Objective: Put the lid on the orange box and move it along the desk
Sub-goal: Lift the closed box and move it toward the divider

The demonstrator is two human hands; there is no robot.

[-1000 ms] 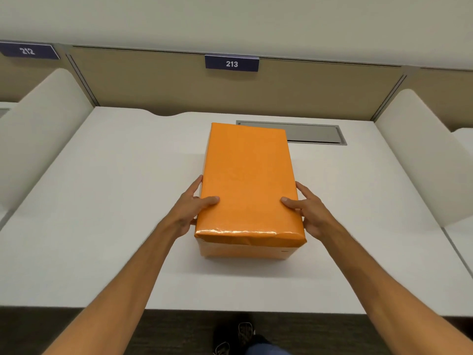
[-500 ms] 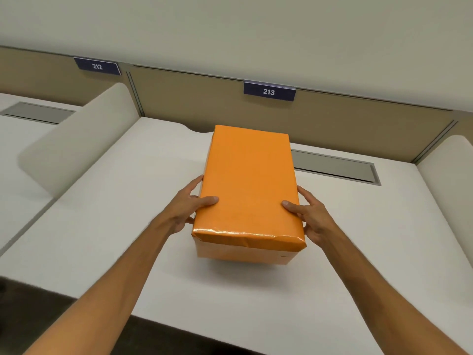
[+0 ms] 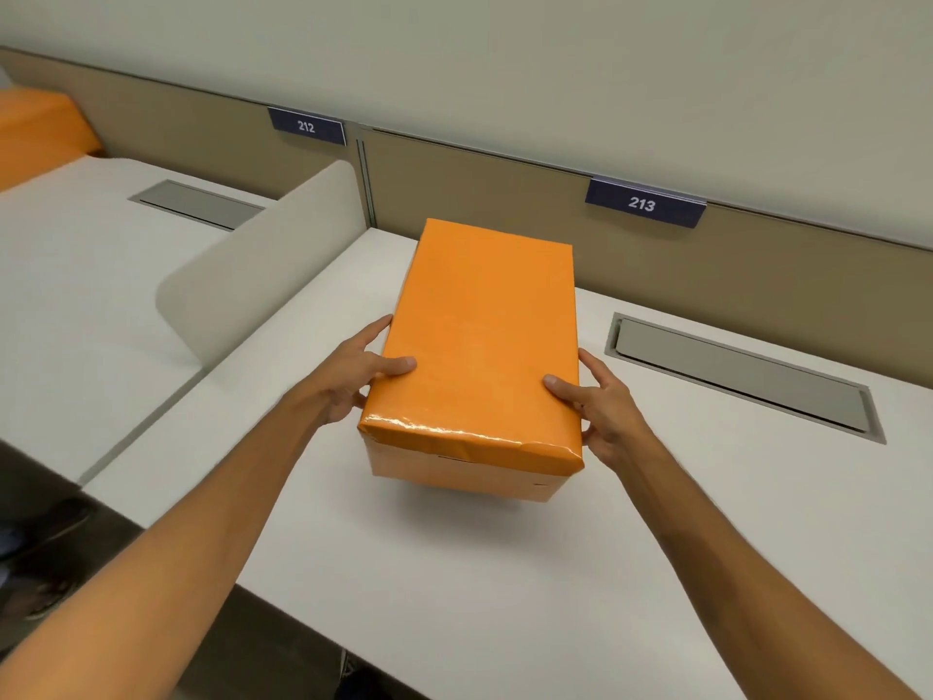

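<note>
The orange box (image 3: pixel 454 474) has its orange lid (image 3: pixel 482 336) fitted on top and is held a little above the white desk (image 3: pixel 454 573), with a shadow under it. My left hand (image 3: pixel 353 376) grips the box's left side, thumb on the lid. My right hand (image 3: pixel 603 406) grips the right side the same way. The box is over the left part of the desk marked 213.
A rounded white divider (image 3: pixel 262 265) separates this desk from desk 212 on the left. A grey cable flap (image 3: pixel 742 376) is set into the desk to the right of the box. Another orange object (image 3: pixel 35 138) lies at the far left. Tan back panel behind.
The box has come up off the desk and moved left toward the divider, both hands still gripping it. The view has swung left, bringing desk 212 into sight.
</note>
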